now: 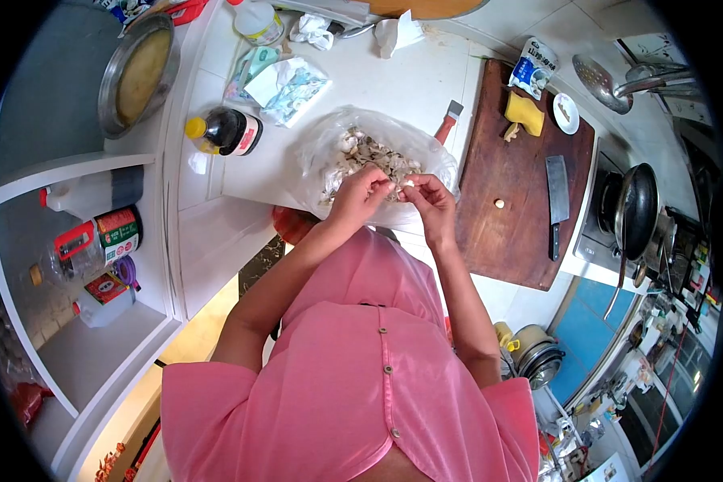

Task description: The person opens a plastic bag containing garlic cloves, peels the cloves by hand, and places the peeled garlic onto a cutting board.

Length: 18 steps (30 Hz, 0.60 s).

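A clear plastic bag (438, 153) lies spread on the white counter, with garlic skins and pieces of garlic (369, 153) heaped inside. Over its near edge, my right hand (434, 207) pinches a small white garlic clove (408, 183) between thumb and fingers. My left hand (360, 197) is closed in a pinch just beside the clove; whatever sits between its fingertips is too small to make out. A single peeled garlic clove (499, 204) rests on the brown wooden cutting board (490, 249) to the right.
A cleaver (557, 193), a yellow sponge-like piece (524, 114), a small white dish (565, 113) and a seasoning packet (533, 68) lie on the board. A red-handled brush (448, 122) lies beside it. Left are a dark sauce bottle (225, 132) and a tissue pack (289, 90). A wok (636, 210) stands far right.
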Each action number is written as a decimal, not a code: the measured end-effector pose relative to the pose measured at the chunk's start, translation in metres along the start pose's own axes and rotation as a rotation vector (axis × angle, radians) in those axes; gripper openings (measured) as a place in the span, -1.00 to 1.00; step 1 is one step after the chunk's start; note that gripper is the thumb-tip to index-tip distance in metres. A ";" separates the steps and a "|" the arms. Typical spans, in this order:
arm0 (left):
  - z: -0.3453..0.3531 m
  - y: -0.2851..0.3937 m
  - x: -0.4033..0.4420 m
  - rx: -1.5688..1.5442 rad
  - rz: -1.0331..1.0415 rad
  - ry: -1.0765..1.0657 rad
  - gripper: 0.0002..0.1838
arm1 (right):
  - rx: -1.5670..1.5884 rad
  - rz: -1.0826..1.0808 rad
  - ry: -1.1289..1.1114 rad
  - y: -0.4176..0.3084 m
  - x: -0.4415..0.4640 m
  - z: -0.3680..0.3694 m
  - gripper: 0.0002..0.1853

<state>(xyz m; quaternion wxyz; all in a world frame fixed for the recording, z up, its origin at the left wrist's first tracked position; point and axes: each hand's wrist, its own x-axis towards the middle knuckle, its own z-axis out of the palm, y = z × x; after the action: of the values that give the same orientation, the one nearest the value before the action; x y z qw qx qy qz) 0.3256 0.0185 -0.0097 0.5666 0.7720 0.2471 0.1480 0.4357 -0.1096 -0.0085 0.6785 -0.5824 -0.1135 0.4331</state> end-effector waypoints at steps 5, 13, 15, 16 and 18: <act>0.004 0.001 -0.002 -0.074 -0.014 -0.020 -0.89 | 0.015 0.011 0.002 0.006 0.001 0.001 -0.85; 0.004 -0.009 -0.004 -0.472 -0.259 -0.125 -0.92 | 0.063 0.102 -0.103 0.013 0.005 -0.008 -0.74; 0.004 -0.005 -0.004 -0.330 -0.179 -0.052 -0.92 | -0.037 0.053 -0.111 0.014 0.005 -0.005 -0.73; 0.004 -0.004 -0.004 -0.258 -0.140 -0.016 -0.92 | -0.081 0.022 -0.110 0.014 0.004 -0.002 -0.73; 0.006 -0.015 -0.004 -0.156 -0.098 -0.013 -0.93 | -0.124 -0.003 -0.113 0.015 0.005 0.000 -0.72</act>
<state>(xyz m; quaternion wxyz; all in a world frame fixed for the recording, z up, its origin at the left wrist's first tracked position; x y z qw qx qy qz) 0.3218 0.0152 -0.0259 0.6332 0.7133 0.2688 0.1339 0.4317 -0.1069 -0.0239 0.6342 -0.5978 -0.1792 0.4564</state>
